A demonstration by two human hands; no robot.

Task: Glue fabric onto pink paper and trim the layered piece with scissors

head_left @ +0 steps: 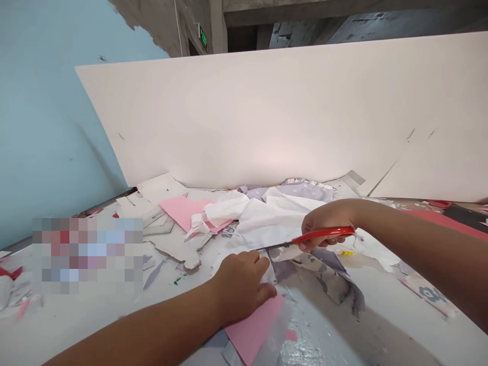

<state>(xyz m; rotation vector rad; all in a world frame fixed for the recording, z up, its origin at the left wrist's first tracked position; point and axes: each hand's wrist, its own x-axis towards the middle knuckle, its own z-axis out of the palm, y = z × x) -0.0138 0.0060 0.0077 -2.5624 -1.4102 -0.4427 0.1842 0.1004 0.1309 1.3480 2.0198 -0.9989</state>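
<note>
Concrete room, low beam overhead. Blue wall [49, 127] on the left, paint flaking at its top edge; green exit sign [203, 36] high up beyond it. Large white board [244, 112] stands tilted along the far side of a long white-painted table [354, 325], its lower edge behind the scrap pile. A pixelated patch hides part of the table at left. Red and black sheets [465, 216] lie at the far right.

Pile mid-table: lilac patterned paper [293, 192] at the back, a pink sheet [185, 213] left of center, and a crumpled white sheet [263, 223] over and beside them. Gray printed scraps [324, 277] lie under the near edge.

Left hand [242, 287] is on the white sheet's near edge, fingers curled down and together, just above a second pink sheet [253, 325]; cannot tell if they pinch it. Right hand [328, 226] is closed around red-handled scissors [324, 235]. Blades point left at the white sheet's edge, near the left hand; cannot tell if they are cutting.
</note>
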